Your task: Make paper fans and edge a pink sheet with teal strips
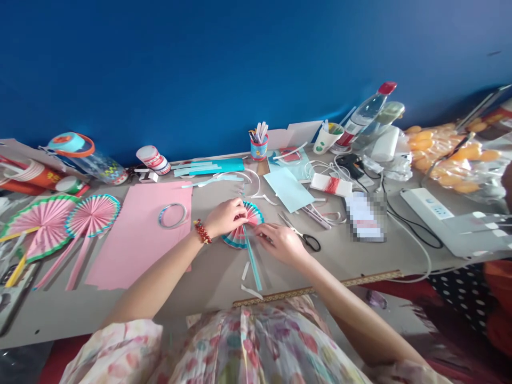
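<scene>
Soft, fairly bright light spreads over the desk (200, 296), with faint shadow near the left hand (229, 216). The blue wall (256, 64) pales toward upper right; the plastic bag (440, 168) glints. Wide-angle distortion stretches the edges (pixelation masks the phone (365, 216)).

Pale garment (256, 346), multicoloured blotchy dots; matching loose sleeves (124, 344); left-wrist bracelet (202, 232), red beads.

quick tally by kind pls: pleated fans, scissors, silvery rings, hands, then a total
Pleated fans: 3 (green-edged fan, blue-edged fan at left, blue-edged fan at the hands)
Scissors: 1
Silvery ring: 1
Hands: 2 (left hand, right hand)
Total: 7
</scene>
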A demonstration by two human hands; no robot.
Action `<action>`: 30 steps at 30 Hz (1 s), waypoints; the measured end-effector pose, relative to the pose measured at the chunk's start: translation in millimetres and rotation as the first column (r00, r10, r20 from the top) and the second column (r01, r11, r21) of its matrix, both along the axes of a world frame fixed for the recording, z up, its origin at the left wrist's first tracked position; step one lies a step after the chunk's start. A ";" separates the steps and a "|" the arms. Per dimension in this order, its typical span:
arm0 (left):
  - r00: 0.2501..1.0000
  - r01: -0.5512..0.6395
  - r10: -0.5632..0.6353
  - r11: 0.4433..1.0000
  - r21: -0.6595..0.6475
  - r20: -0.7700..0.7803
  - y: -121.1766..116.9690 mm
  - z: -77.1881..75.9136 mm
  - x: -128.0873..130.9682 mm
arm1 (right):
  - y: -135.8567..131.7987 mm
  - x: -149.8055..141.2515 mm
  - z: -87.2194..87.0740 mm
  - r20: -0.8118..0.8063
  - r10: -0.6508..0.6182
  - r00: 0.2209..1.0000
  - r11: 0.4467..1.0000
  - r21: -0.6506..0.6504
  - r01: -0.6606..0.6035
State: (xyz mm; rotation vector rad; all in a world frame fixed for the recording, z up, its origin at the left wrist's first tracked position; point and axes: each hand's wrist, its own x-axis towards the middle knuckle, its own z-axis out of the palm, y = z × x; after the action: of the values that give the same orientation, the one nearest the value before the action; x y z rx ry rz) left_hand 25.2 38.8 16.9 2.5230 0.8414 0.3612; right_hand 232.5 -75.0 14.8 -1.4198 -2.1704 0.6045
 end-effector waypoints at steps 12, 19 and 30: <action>0.995 0.093 -0.094 0.995 -0.046 -0.014 8.7 -0.5 -4.4 | 20.8 8.3 -8.5 0.149 -0.069 0.986 0.994 0.093 0.055; 0.993 0.103 -0.104 0.994 -0.030 -0.054 8.0 2.8 -3.4 | 28.4 10.5 -8.9 0.227 -0.020 0.974 0.997 0.075 0.003; 0.993 0.098 -0.101 0.994 -0.038 -0.061 8.1 4.1 -3.8 | 27.6 5.3 -4.6 0.277 -0.063 0.959 0.997 0.064 0.047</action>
State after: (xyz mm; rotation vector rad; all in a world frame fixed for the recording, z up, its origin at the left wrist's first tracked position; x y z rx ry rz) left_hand 21.4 46.8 21.0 2.5436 0.7352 0.2339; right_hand 237.8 -47.4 10.2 -1.6106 -2.3309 0.3358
